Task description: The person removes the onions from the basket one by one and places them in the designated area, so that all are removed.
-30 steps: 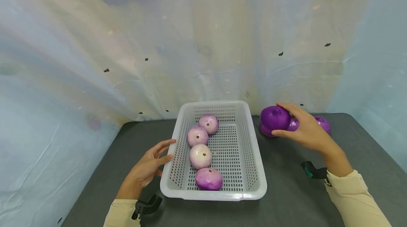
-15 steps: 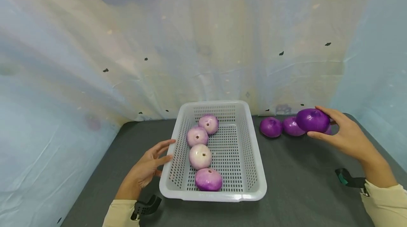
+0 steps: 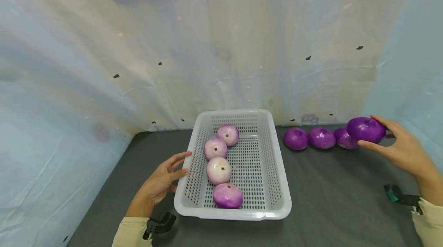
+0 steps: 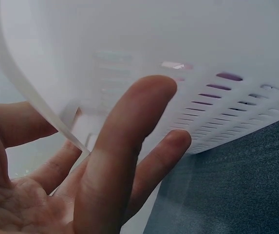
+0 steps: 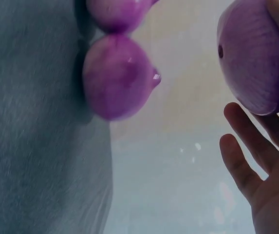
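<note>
My right hand (image 3: 406,149) grips a deep purple onion (image 3: 365,129) between thumb and fingers at the far right of the head view. In the right wrist view the held onion (image 5: 256,58) is raised off the table, while two other fingers extend free of it. Three purple onions (image 3: 322,138) lie in a row along the table's back edge, just left of the held one. My left hand (image 3: 160,181) touches the left rim of a white perforated plastic basket (image 3: 283,185), its fingers mostly straight. Several paler onions (image 3: 219,170) stand in a line on the basket's left side.
A dark grey table (image 3: 322,201) supports the basket and the onions. A pale patterned curtain (image 3: 235,47) hangs directly behind its back edge and along both sides. Wrist camera mounts (image 3: 160,224) sit at each cuff.
Carrying the purple onion, my right hand has moved right along the row and away from the basket, uncovering the three onions on the table. The left hand stays at the basket rim.
</note>
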Demonstrator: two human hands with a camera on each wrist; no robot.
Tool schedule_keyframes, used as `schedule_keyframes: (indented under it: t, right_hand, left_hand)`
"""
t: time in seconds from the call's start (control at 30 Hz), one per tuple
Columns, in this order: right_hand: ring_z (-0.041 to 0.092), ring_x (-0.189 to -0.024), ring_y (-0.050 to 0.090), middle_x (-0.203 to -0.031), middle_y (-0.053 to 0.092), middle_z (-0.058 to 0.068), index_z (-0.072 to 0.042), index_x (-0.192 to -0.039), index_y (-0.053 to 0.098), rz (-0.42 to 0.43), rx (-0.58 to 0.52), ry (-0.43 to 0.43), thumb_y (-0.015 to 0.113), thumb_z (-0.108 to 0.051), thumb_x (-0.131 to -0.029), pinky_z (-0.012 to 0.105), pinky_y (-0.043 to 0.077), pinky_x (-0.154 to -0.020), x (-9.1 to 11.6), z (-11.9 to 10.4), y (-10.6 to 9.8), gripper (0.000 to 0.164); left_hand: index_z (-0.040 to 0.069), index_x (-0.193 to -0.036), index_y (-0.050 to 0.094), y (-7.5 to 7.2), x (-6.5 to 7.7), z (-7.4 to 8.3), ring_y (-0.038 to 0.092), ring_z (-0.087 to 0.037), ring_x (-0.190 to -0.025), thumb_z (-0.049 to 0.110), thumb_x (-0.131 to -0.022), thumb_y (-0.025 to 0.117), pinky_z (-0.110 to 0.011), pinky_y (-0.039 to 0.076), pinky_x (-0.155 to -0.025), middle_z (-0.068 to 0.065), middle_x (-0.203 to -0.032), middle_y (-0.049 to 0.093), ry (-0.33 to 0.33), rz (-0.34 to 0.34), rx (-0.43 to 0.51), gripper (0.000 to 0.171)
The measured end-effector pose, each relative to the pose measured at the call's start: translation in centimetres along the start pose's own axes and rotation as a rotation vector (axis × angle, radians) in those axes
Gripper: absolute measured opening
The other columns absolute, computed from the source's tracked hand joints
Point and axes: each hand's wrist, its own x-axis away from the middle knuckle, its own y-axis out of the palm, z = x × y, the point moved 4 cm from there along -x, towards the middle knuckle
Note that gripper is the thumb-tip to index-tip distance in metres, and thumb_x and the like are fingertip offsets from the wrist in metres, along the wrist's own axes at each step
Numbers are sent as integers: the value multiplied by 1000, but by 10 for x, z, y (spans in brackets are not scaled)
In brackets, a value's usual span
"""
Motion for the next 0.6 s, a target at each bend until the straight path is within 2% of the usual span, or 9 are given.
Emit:
schedule_keyframes:
  t: [0.03, 0.07, 0.17, 0.3, 0.4, 0.6]
  right_hand:
    - [54, -106, 45, -145, 35, 40, -4, -156, 27, 2, 3, 16, 80, -36, -84, 48, 48, -60, -1, 4, 0, 96]
    - [54, -106, 45, -145, 34, 41, -3, -156, 26, 5, 5, 31, 80, -37, -84, 41, 47, -58, -1, 8, 0, 96]
    - [56, -104, 44, -146, 32, 43, -1, -157, 23, 8, 6, 74, 78, -38, -86, 32, 44, -56, -2, 20, 0, 96]
    - [57, -101, 44, -145, 29, 46, 1, -157, 18, 0, 9, 113, 75, -39, -88, 44, 49, -56, -2, 33, 2, 98]
    - [56, -97, 46, -142, 30, 48, 2, -157, 16, -7, 18, 135, 73, -41, -89, 46, 49, -57, -2, 40, 3, 99]
    - [50, -92, 47, -137, 32, 47, 6, -156, 14, -7, 20, 150, 72, -41, -90, 26, 38, -52, -3, 53, 7, 99]
  left_hand:
    - [13, -156, 29, 0, 0, 0, 67, -27, -110, 17, -100, 61, -52, 60, -77, -17, -164, 18, 2, -1, 1, 65]
    - [13, -156, 29, 0, 0, 0, 67, -27, -110, 17, -100, 61, -52, 60, -77, -17, -165, 18, 5, -4, 0, 65]
    - [13, -156, 28, -1, 0, 0, 66, -27, -111, 17, -100, 61, -52, 60, -77, -18, -165, 18, 9, -9, 0, 65]
    - [12, -156, 28, -1, 1, 0, 66, -26, -111, 17, -100, 61, -52, 60, -77, -18, -164, 18, 10, -10, -2, 65]
    - [13, -156, 28, -1, 1, -1, 66, -26, -110, 17, -100, 61, -52, 60, -77, -18, -164, 19, 5, -6, -1, 65]
    - [16, -155, 31, -2, -2, -3, 67, -25, -110, 16, -99, 62, -51, 60, -77, -15, -163, 21, -13, 3, 6, 64]
